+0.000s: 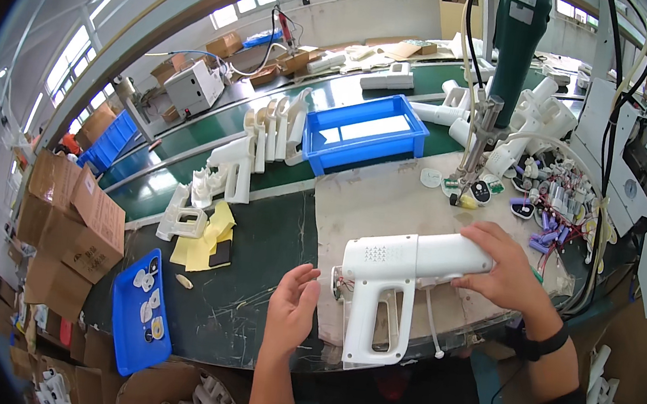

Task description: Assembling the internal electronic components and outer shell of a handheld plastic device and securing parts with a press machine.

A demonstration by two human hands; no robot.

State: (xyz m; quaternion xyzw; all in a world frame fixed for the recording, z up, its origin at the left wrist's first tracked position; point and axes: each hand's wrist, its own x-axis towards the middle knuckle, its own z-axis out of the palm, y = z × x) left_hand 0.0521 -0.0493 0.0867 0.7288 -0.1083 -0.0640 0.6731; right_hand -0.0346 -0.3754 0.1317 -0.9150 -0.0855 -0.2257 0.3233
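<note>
My right hand [501,272] grips the barrel end of a white gun-shaped sprayer [383,289], with the thumb below and the fingers over the top. The sprayer rests near the table's front edge, its looped handle pointing toward me. At its left end the housing is uncovered and thin wires show. A white tube [433,322] hangs below the barrel. Just left of the sprayer, my left hand [292,310] is raised, empty and open, with the fingers loosely bent. Beyond the sprayer hangs a green power screwdriver [516,48], its tip low over small round parts [481,191].
A blue tray [140,341] with small parts lies at the left edge. Yellow cloths [207,238] and white housings [236,168] sit behind it. Beyond is a blue bin [362,158]. Wired components [559,201] pile up at right, beside hanging cables [607,154]. Cardboard boxes [69,229] stand left.
</note>
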